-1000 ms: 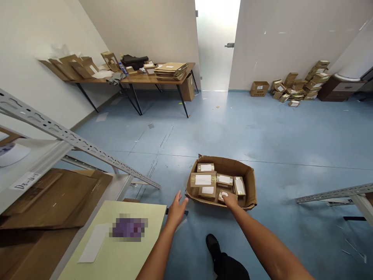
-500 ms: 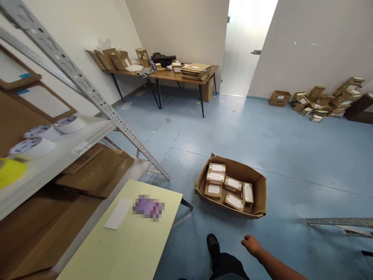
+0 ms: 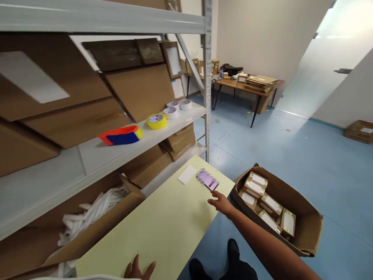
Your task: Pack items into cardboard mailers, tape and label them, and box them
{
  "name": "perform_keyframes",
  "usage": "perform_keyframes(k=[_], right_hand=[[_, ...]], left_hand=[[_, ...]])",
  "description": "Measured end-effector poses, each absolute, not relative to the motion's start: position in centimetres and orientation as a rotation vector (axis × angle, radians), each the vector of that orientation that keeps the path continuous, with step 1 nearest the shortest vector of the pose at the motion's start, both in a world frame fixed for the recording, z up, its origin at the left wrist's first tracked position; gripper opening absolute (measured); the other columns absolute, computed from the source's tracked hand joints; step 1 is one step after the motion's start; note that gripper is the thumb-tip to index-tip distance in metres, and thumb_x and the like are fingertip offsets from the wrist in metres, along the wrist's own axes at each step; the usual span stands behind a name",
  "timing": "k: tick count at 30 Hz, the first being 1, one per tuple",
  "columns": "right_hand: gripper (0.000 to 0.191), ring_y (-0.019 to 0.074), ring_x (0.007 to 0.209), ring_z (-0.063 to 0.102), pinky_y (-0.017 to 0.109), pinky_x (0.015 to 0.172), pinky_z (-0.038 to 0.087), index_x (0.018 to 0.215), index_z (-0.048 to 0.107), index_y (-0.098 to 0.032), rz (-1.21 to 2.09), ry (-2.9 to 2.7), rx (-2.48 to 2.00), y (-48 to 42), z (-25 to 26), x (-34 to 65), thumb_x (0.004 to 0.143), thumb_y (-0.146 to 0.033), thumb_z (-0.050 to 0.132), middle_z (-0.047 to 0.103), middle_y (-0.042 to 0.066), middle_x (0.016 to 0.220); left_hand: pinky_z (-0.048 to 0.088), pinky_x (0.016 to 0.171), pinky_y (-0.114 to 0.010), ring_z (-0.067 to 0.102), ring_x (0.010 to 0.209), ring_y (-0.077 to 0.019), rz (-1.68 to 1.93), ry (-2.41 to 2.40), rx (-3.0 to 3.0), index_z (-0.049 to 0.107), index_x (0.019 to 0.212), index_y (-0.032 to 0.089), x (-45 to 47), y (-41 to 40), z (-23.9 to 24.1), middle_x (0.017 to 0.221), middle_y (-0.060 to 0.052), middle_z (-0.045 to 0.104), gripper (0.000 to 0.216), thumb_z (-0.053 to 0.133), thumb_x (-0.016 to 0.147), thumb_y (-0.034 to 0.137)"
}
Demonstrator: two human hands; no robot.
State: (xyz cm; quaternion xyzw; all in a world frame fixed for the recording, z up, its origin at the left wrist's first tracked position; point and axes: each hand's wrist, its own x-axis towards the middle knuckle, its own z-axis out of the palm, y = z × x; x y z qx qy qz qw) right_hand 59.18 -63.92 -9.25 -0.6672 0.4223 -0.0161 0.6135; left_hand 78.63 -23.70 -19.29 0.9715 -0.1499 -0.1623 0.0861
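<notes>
A phone (image 3: 207,179) with a blurred purple screen lies on the pale yellow table (image 3: 163,210), with a white card (image 3: 187,174) beside it. My right hand (image 3: 219,202) reaches over the table's right edge, fingers apart and holding nothing, just short of the phone's near end. At the bottom of the view, my left hand (image 3: 140,269) shows only its spread fingers over the near part of the table; nothing is seen in them, and the palm is cut off by the frame.
A large open carton (image 3: 316,233) with several small labelled boxes stands on the floor to the right. On the left, a metal shelf (image 3: 101,163) bears tape rolls (image 3: 156,121) and leaning cardboard. White material (image 3: 96,208) lies in a lower carton. A wooden table (image 3: 239,83) stands farther back.
The view has turned left toward the shelf and table. My right hand has come from above the floor to the phone, its fingers now apart. My left hand has come into view.
</notes>
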Motion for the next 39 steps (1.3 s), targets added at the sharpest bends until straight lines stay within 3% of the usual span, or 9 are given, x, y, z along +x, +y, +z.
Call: perform_keyframes(k=[5, 9, 13, 18, 22, 30, 33, 35, 39], right_hand=[[0.07, 0.0251, 0.127, 0.059, 0.033, 0.101, 0.049, 0.15, 0.047, -0.017, 0.241, 0.964, -1.931, -60.1, -8.4, 66.4, 0.086, -0.037, 0.068, 0.055, 0.015, 0.147], [0.077, 0.0293, 0.131, 0.056, 0.037, 0.102, 0.049, 0.152, 0.043, -0.016, 0.371, 0.96, -2.049, -58.3, -9.5, 69.3, 0.082, -0.031, 0.072, 0.048, 0.02, 0.151], [0.085, 0.0412, 0.148, 0.031, 0.055, 0.1, 0.049, 0.152, 0.041, -0.028, 0.517, 0.979, -2.171, -56.9, -10.9, 70.3, 0.076, -0.029, 0.079, 0.033, 0.019, 0.161], [0.103, 0.0462, 0.154, 0.005, 0.068, 0.098, 0.044, 0.156, 0.031, -0.035, 0.717, 0.948, -2.356, -55.6, -13.1, 70.2, 0.069, -0.023, 0.088, 0.007, 0.018, 0.17], [0.109, 0.0489, 0.153, 0.005, 0.069, 0.099, 0.044, 0.16, 0.022, -0.033, 0.827, 0.897, -2.455, -55.2, -14.3, 70.2, 0.073, -0.026, 0.088, 0.002, 0.022, 0.17], [0.104, 0.0505, 0.152, 0.006, 0.077, 0.098, 0.038, 0.158, 0.027, -0.033, 0.738, 0.91, -2.439, -55.1, -15.5, 70.0, 0.073, -0.019, 0.086, 0.008, 0.022, 0.169], [0.097, 0.0515, 0.152, 0.006, 0.078, 0.097, 0.038, 0.158, 0.029, -0.029, 0.726, 0.882, -2.482, -55.3, -16.0, 69.5, 0.078, -0.026, 0.083, 0.009, 0.024, 0.169], [0.093, 0.0544, 0.151, 0.006, 0.08, 0.094, 0.038, 0.158, 0.029, -0.024, 0.695, 0.837, -2.522, -55.6, -16.5, 68.9, 0.081, -0.034, 0.081, 0.011, 0.028, 0.167], [0.088, 0.0615, 0.146, 0.014, 0.081, 0.085, 0.042, 0.158, 0.029, -0.012, 0.626, 0.653, -2.626, -56.9, -18.0, 67.0, 0.089, -0.054, 0.064, 0.013, 0.038, 0.162]], left_hand=[[0.037, 0.114, -0.044, 0.049, 0.138, -0.0394, -0.63, -0.473, 3.047, 0.038, 0.146, -0.003, 79.3, -23.9, -19.1, 0.143, -0.03, 0.052, 0.096, 0.048, 0.075, 0.06], [0.033, 0.115, -0.046, 0.043, 0.142, -0.0392, -0.626, -0.539, 3.097, 0.035, 0.149, -0.002, 78.2, -24.1, -20.0, 0.144, -0.03, 0.05, 0.093, 0.055, 0.078, 0.054], [0.039, 0.106, -0.056, 0.036, 0.144, -0.0461, -0.59, -0.459, 3.183, 0.032, 0.153, 0.005, 76.6, -24.6, -20.5, 0.152, -0.032, 0.038, 0.093, 0.061, 0.078, 0.051], [0.046, 0.095, -0.055, 0.032, 0.143, -0.0491, -0.604, -0.442, 3.158, 0.032, 0.155, 0.007, 76.1, -25.0, -20.2, 0.154, -0.032, 0.031, 0.089, 0.062, 0.08, 0.046], [0.047, 0.096, -0.054, 0.029, 0.144, -0.0477, -0.641, -0.359, 3.138, 0.032, 0.155, 0.01, 76.3, -25.2, -19.8, 0.155, -0.03, 0.03, 0.088, 0.064, 0.08, 0.044], [0.046, 0.098, -0.056, 0.022, 0.147, -0.0475, -0.69, -0.263, 3.048, 0.032, 0.153, 0.011, 76.1, -26.0, -18.4, 0.159, -0.03, 0.022, 0.08, 0.065, 0.084, 0.033], [0.046, 0.099, -0.059, 0.026, 0.145, -0.0483, -0.652, -0.242, 2.982, 0.038, 0.15, 0.009, 75.8, -27.1, -17.8, 0.157, -0.031, 0.028, 0.079, 0.072, 0.081, 0.027], [0.046, 0.1, -0.059, 0.039, 0.139, -0.045, -0.568, -0.413, 2.853, 0.047, 0.143, 0.009, 75.2, -26.9, -17.3, 0.15, -0.028, 0.041, 0.069, 0.074, 0.084, 0.031], [0.052, 0.1, -0.051, 0.06, 0.119, -0.0264, -0.417, -0.276, 2.819, 0.057, 0.134, 0.019, 71.6, -21.7, -15.7, 0.138, -0.011, 0.057, 0.044, 0.063, 0.095, 0.04]])
